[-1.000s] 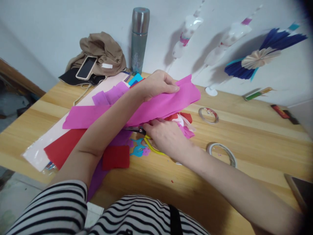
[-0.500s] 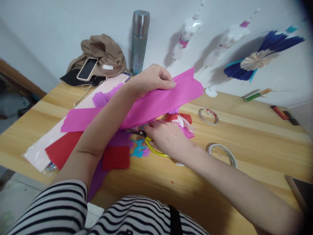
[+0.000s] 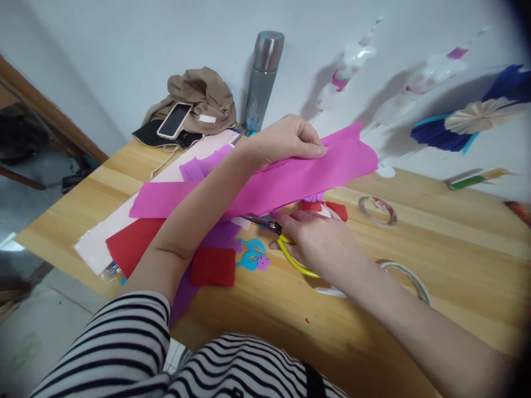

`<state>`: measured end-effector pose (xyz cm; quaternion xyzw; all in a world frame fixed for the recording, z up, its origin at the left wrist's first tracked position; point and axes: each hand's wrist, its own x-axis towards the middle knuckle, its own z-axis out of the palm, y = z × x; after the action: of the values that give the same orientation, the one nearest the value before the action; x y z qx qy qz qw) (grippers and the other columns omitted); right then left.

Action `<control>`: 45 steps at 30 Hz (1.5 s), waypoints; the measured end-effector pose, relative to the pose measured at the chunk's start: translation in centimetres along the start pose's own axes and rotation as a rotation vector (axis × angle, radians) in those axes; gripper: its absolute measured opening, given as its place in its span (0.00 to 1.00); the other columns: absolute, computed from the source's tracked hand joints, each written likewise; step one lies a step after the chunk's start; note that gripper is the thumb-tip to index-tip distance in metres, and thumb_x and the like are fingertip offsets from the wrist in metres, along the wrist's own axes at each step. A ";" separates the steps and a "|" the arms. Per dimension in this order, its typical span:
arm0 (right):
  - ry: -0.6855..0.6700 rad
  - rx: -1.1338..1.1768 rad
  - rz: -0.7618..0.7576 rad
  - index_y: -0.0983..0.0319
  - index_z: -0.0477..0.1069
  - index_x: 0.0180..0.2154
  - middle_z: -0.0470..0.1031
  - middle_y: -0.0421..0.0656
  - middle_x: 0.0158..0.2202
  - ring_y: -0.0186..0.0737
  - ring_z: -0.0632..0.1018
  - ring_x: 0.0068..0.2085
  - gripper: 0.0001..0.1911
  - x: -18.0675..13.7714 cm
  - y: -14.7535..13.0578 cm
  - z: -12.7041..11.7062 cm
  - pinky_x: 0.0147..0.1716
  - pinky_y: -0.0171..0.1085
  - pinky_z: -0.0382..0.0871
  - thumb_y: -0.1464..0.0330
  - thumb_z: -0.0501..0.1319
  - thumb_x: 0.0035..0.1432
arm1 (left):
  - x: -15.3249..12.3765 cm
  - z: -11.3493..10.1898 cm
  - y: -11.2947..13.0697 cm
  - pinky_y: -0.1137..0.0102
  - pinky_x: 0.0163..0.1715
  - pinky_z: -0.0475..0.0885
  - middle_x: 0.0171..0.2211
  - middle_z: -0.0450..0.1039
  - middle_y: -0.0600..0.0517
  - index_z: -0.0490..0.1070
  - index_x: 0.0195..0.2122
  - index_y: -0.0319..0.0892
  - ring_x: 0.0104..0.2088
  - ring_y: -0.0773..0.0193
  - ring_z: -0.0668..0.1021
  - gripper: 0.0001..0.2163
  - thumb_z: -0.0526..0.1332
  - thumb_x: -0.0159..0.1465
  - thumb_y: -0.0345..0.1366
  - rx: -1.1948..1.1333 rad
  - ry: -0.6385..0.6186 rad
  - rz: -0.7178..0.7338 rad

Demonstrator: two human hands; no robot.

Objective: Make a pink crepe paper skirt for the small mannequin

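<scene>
My left hand [image 3: 286, 141] pinches the upper edge of a long pink crepe paper sheet [image 3: 290, 177] and holds its right end lifted above the wooden table [image 3: 456, 243]. Beneath the sheet, my right hand [image 3: 319, 243] is closed on yellow-handled scissors [image 3: 290, 255], whose dark blades [image 3: 259, 221] point left under the paper. Red paper pieces [image 3: 212, 266], purple paper [image 3: 215, 237] and a blue cut-out [image 3: 251, 258] lie just left of the scissors.
A steel flask [image 3: 262, 80] stands at the back by the wall. Beside it lie a brown cloth [image 3: 199, 97] and a phone [image 3: 174, 120]. Two tape rings [image 3: 377, 210] [image 3: 404, 273] lie to the right. Paper fans [image 3: 468, 121] hang on the wall.
My left hand has raised the pink sheet's right end slightly. My right hand has taken hold of the scissors beneath it. The view has shifted, so everything sits further right.
</scene>
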<state>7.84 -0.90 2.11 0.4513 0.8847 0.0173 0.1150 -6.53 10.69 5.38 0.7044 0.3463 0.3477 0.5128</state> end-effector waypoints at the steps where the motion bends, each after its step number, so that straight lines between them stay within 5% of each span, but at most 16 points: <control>1: 0.005 -0.011 0.013 0.62 0.76 0.46 0.81 0.50 0.37 0.50 0.81 0.37 0.12 -0.1 0.1 0.1 0.27 0.41 0.58 0.70 0.56 0.64 | 0.0 0.0 -0.1 0.76 0.22 0.54 0.17 0.64 0.57 0.77 0.23 0.33 0.19 0.77 0.64 0.08 0.64 0.59 0.22 0.006 -0.005 0.010; 13: 0.011 -0.023 0.049 0.60 0.76 0.44 0.78 0.46 0.31 0.44 0.79 0.31 0.13 1.1 -1.2 0.7 0.22 0.37 0.44 0.69 0.55 0.61 | 0.4 -0.2 -0.6 0.74 0.23 0.59 0.17 0.67 0.55 0.75 0.20 0.36 0.19 0.74 0.66 0.11 0.64 0.60 0.22 -0.027 0.011 0.024; 24: 0.034 0.026 0.097 0.60 0.77 0.49 0.80 0.48 0.33 0.46 0.80 0.35 0.16 0.5 -1.7 1.1 0.23 0.37 0.53 0.63 0.56 0.64 | 0.6 -0.3 -0.6 0.71 0.24 0.54 0.16 0.61 0.57 0.75 0.22 0.34 0.19 0.74 0.62 0.10 0.63 0.61 0.23 -0.057 0.171 0.048; 37: 0.023 0.068 0.262 0.60 0.76 0.48 0.83 0.50 0.36 0.51 0.82 0.38 0.18 1.0 -2.1 1.1 0.26 0.37 0.57 0.58 0.56 0.65 | 0.8 -1.0 -0.6 0.70 0.36 0.63 0.24 0.71 0.53 0.75 0.24 0.34 0.29 0.70 0.69 0.07 0.65 0.60 0.26 -0.124 0.292 0.106; 45: -0.018 0.398 0.280 0.59 0.77 0.50 0.81 0.47 0.30 0.47 0.81 0.33 0.21 2.2 -2.2 1.7 0.27 0.36 0.57 0.54 0.58 0.64 | 1.3 -0.9 -0.4 0.71 0.38 0.65 0.24 0.72 0.52 0.73 0.22 0.36 0.30 0.69 0.69 0.10 0.64 0.61 0.23 -0.179 0.379 0.084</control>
<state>5.26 -0.56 -0.28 0.5834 0.7985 -0.1457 0.0279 -6.66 12.30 5.35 0.5917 0.3746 0.5246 0.4841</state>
